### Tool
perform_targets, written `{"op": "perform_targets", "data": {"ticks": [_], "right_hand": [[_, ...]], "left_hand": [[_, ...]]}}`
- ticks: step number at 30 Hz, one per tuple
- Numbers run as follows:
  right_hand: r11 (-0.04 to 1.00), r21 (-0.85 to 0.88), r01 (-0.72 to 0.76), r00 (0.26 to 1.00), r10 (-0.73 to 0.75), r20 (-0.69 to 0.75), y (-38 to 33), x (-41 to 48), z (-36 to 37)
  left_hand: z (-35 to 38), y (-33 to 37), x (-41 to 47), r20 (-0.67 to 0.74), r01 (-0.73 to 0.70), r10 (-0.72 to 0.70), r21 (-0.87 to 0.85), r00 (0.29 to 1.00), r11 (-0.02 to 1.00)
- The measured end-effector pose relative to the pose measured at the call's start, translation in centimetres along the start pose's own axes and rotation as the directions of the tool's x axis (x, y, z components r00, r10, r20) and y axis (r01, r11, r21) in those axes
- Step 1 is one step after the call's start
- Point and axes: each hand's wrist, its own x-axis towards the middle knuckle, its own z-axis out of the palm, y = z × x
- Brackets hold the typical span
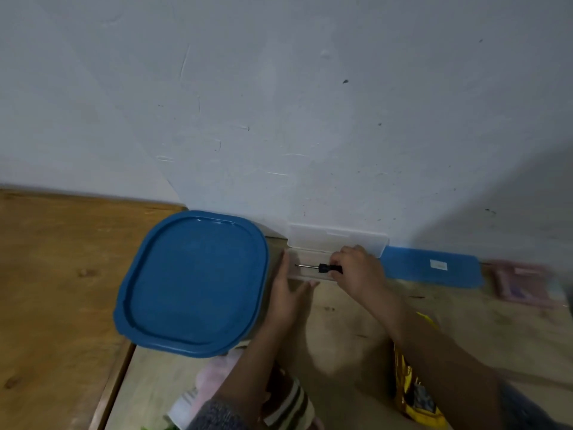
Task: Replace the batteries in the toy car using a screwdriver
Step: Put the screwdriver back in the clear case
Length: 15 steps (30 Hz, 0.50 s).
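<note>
Clear plastic case [338,242] sits open against the wall [279,103]. My right hand [356,270] grips the screwdriver [324,268] lying inside it, and my left hand [288,293], fingers straight, steadies its end. I'm fetching the tool, I judge. Next, lift it clear.

Blue lid [192,283]; black-handled screwdriver [325,268]; clear case [338,240]; yellow packet [414,395]; striped cloth [293,401]; blurred box [524,283], perhaps pink

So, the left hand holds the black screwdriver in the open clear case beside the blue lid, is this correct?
Not quite: the head view shows the right hand holding the black screwdriver in the open clear case beside the blue lid. The left hand only rests against the case.
</note>
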Motion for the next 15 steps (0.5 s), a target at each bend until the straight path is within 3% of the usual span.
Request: {"op": "perform_targets", "data": {"ticks": [2,3,6,7,11,15], "right_hand": [[0.998,0.068,0.01,0.999,-0.007,-0.045,-0.1,-0.3,0.2],[0.991,0.126,0.042,0.991,-0.025,-0.134,-0.1,-0.7,0.3],[0.972,0.178,0.155,0.844,-0.036,-0.535,0.3,-1.9,0.0],[0.975,0.17,0.141,0.801,-0.011,-0.599,0.4,-2.2,-0.2],[0.996,0.081,0.026,0.827,0.024,-0.562,0.9,-1.9,-0.6],[0.999,0.018,0.041,0.81,-0.023,-0.586,0.9,-2.1,-0.3]], "left_hand": [[0.0,0.0,0.0,-0.003,-0.002,0.002,-0.008,1.0,1.0],[-0.1,0.0,0.0,-0.003,0.0,0.0,-0.005,1.0,1.0],[-0.1,0.1,0.0,0.006,-0.008,0.008,0.002,1.0,1.0],[-0.2,0.1,0.0,0.01,-0.007,0.007,0.004,1.0,1.0],[-0.1,0.2,-0.1,0.024,-0.003,0.003,-0.01,1.0,1.0],[-0.1,0.3,0.2,0.004,0.005,-0.005,-0.009,1.0,1.0]]}}
